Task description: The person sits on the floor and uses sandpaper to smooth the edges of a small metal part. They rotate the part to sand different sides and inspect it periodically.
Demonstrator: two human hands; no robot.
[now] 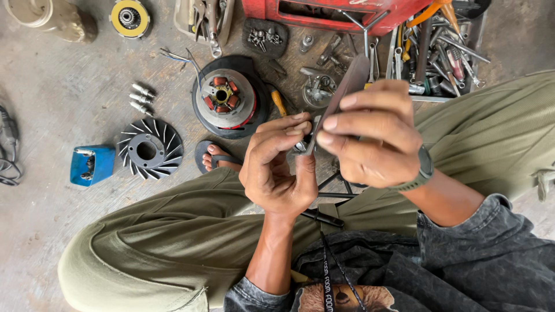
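My right hand (370,136) grips a long flat grey metal file (347,86), which slants up and away from my fingers. Its lower end meets a small metal part (300,145) pinched between the fingertips of my left hand (277,167). Both hands are raised above my lap, over my olive-green trousers (173,231). The small part is mostly hidden by my fingers. On my right wrist is a dark watch (425,167).
On the concrete floor lie a round stator with copper coils (224,97), a finned fan wheel (150,151), a blue box (91,164), several spark plugs (140,98), a red toolbox (335,14) and a tray of tools (439,52). My sandalled foot (215,157) rests by the stator.
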